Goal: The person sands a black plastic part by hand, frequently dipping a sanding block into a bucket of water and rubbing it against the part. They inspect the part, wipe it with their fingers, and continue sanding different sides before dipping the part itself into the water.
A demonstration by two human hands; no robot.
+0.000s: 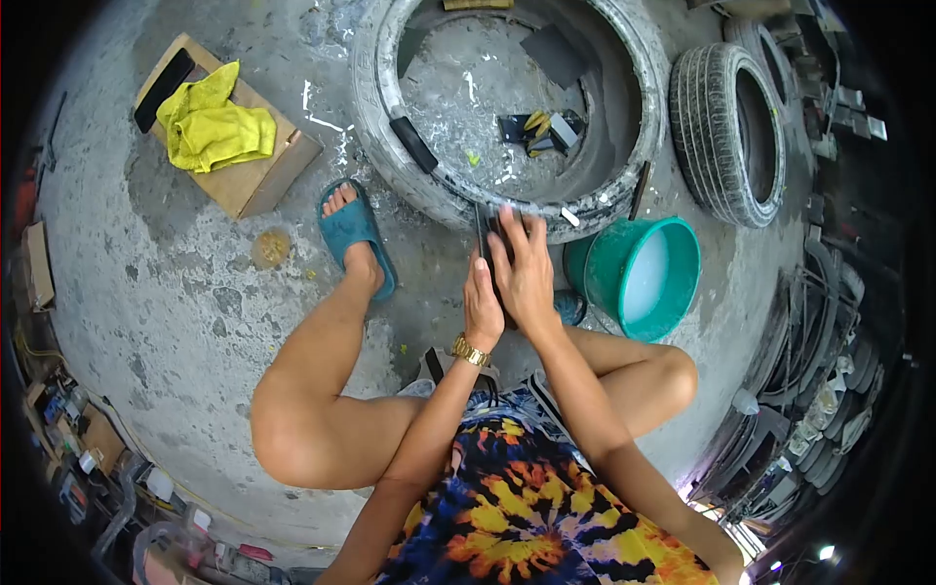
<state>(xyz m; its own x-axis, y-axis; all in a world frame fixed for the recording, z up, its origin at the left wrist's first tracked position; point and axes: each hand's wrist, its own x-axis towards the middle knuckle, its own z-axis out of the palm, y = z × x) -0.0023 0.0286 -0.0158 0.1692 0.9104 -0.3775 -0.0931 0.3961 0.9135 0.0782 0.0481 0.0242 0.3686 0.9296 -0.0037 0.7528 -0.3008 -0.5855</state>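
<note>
Between my two hands is a long, dark, flat strip [490, 227], its far end at the near rim of a large grey-smeared tire [375, 127] lying on its side. My left hand [483, 304], with a gold watch at the wrist, grips the strip from the left. My right hand [526, 273] holds it from the right, its fingers slightly apart and pointing toward the tire. The fingers and palms cover most of the strip, so its exact kind cannot be made out. A black block [414, 145] rests on the tire's left rim, and a small white piece [570, 215] on its near right rim.
A green bucket [597, 261] of cloudy liquid leans at the right, near my knee. Another tire [704, 136] stands farther right. A wooden box [283, 174] bears a yellow cloth [214, 122] at the left. Yellow-and-black tools [538, 125] lie inside the large tire.
</note>
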